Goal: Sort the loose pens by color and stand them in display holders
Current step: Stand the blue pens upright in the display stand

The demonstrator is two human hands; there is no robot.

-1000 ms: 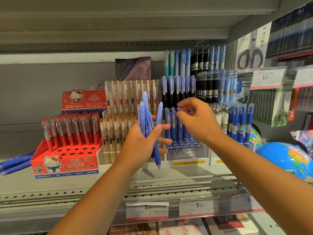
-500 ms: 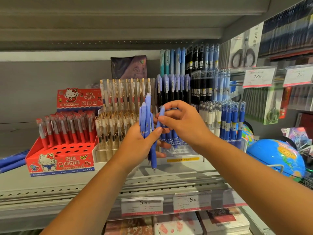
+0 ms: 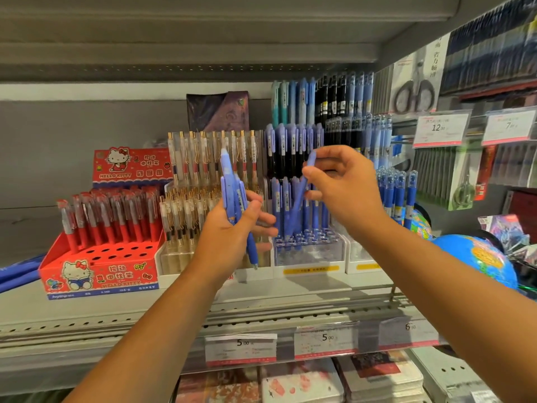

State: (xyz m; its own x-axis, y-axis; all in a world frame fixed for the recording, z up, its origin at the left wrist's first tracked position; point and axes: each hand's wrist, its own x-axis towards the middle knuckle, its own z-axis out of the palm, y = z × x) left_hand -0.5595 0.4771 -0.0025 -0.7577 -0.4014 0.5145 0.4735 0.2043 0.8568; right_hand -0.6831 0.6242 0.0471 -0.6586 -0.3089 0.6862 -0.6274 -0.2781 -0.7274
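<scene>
My left hand (image 3: 229, 231) grips a bunch of blue pens (image 3: 232, 193) upright in front of the shelf. My right hand (image 3: 343, 187) pinches a single blue pen (image 3: 300, 196) near its top; the pen slants down toward the clear display holder (image 3: 309, 251). That holder carries a row of blue pens (image 3: 280, 205) at its back and open holes at its front. The single pen's tip is down among the standing pens; I cannot tell whether it sits in a hole.
A red cartoon-cat holder (image 3: 98, 271) with red pens stands at the left, a clear holder of gold-clip pens (image 3: 186, 216) beside it. Tiers of blue and black pens (image 3: 334, 112) rise behind. A globe (image 3: 476, 257) sits at the right. Price tags (image 3: 241, 349) line the shelf edge.
My right hand has taken one blue pen out of the left hand's bunch and carried it right and down to the clear holder. The left hand keeps the remaining pens.
</scene>
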